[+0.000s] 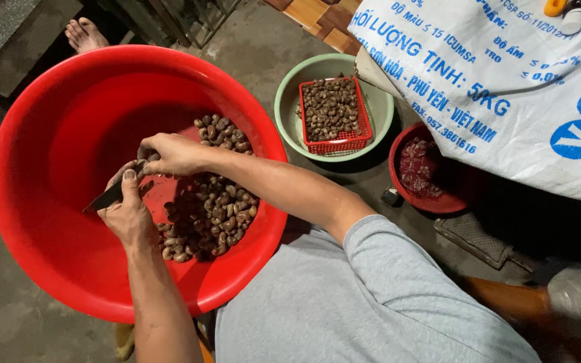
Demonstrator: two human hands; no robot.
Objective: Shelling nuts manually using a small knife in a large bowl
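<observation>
**Knife and nut over the red basin**

Above the big round red plastic basin (48, 168), the left hand (128, 216) grips a dark-bladed knife (104, 199). The right hand (173, 153) pinches what may be one nut against it. Brown nuts (213, 208) heap inside, just beneath both hands.

red basin (48, 134), brown nuts (216, 215), pale green bowl (290, 87), red basket (364, 134).

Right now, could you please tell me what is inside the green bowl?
The green bowl holds a red basket filled with small brown nuts. The basket covers most of the bowl's bottom, so whatever lies under it cannot be seen.
</observation>
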